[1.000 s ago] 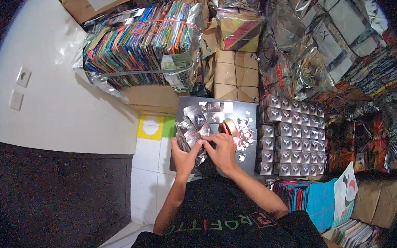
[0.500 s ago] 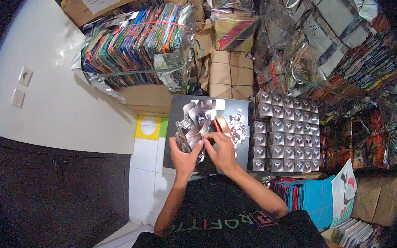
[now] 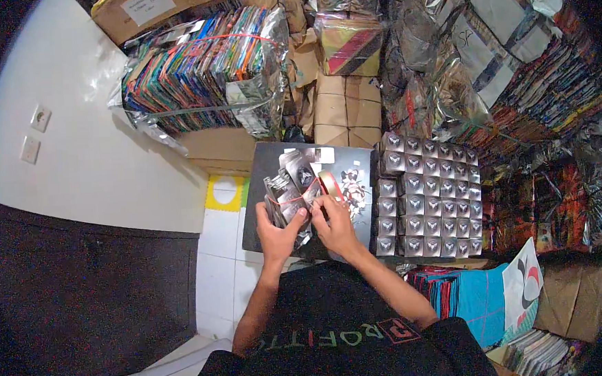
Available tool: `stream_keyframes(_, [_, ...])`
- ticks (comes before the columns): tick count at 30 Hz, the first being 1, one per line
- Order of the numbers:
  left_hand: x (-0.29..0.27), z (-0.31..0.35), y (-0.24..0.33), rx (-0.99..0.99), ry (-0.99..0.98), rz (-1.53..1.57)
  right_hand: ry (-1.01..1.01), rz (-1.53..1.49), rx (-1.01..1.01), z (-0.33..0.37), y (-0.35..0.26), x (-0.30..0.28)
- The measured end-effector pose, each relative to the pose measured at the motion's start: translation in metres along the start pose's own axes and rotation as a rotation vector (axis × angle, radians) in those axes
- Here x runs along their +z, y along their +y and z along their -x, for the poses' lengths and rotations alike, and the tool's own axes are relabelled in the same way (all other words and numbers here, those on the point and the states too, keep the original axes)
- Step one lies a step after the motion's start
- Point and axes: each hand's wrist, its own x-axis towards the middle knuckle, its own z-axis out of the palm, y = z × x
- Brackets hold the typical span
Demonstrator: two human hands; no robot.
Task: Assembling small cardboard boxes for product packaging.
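Observation:
A bundle of flattened dark grey printed boxes [image 3: 282,191], with a red rubber band [image 3: 290,200] across it, lies over the black tabletop [image 3: 254,238]. Around its lower left side my left hand [image 3: 278,239] is closed, thumb on top. My right hand [image 3: 336,228] pinches at the bundle's right edge; what sits between those fingertips is too small to make out. Just beyond the right fingers is a roll of tape [image 3: 329,185], partly covered by the hand. Small paper scraps [image 3: 355,195] are scattered to its right.
Stacked small dark boxes [image 3: 429,204] stand in rows right of the table. Behind are a brown paper parcel [image 3: 348,109] and a plastic-wrapped bundle of colourful flat packs [image 3: 201,70]. Blue-covered stacks [image 3: 477,308] sit near my right elbow. A white wall [image 3: 67,78] rises at left.
The view has shifted slightly. My right fingers have moved a little at the bundle's right edge, while my left hand keeps its hold.

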Motion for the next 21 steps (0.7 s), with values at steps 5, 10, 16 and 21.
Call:
stream_keyframes(5, [0.008,-0.003,-0.002,-0.092,0.042,0.226,-0.260,-0.501,0.389,0.007,0.013,-0.007])
stream_keyframes(10, [0.003,-0.012,-0.010,-0.283,0.132,0.581,-0.437,-0.510,0.397,0.005,0.005,-0.022])
stream_keyframes(16, [-0.002,-0.015,-0.017,-0.433,0.184,0.782,-0.600,-0.380,0.438,0.004,-0.003,-0.040])
stream_keyframes(21, [-0.005,-0.016,-0.015,-0.460,0.190,0.887,-0.609,-0.346,0.417,0.002,-0.011,-0.046])
